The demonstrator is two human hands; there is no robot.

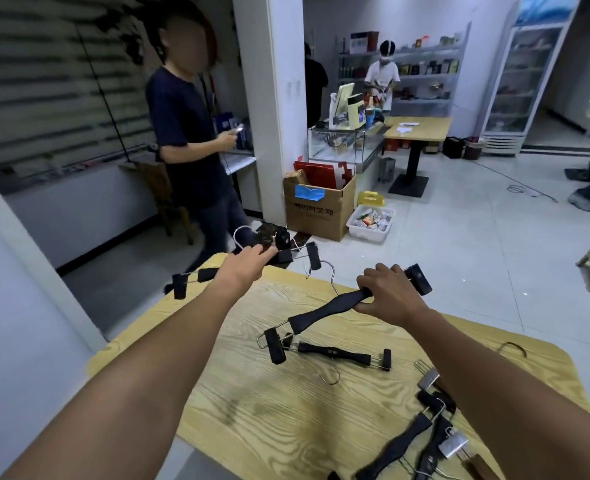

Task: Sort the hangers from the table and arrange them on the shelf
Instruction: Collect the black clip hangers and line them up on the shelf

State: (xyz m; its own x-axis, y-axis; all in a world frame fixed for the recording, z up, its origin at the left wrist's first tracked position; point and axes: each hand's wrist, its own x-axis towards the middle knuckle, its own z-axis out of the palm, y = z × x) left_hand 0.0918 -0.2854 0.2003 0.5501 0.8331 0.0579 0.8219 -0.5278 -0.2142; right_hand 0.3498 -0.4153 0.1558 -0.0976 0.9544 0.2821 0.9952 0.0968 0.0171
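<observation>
My left hand [248, 263] grips the middle of a black clip hanger [196, 276], held in the air past the far left edge of the wooden table [252, 403]; its metal hook curls up above my fingers. My right hand [389, 292] is closed on the bar of a second black clip hanger [328, 308], which slants just above the table. A third black hanger [335, 353] lies flat in the table's middle. A heap of several hangers [428, 434], some with metal clips, sits at the near right under my right forearm.
A person in dark clothes [186, 133] stands beyond the table on the left, beside a white pillar [276, 109]. A cardboard box [316, 209] and a white bin [371, 223] sit on the floor. Farther off are a counter, shelves [421, 64] and a fridge.
</observation>
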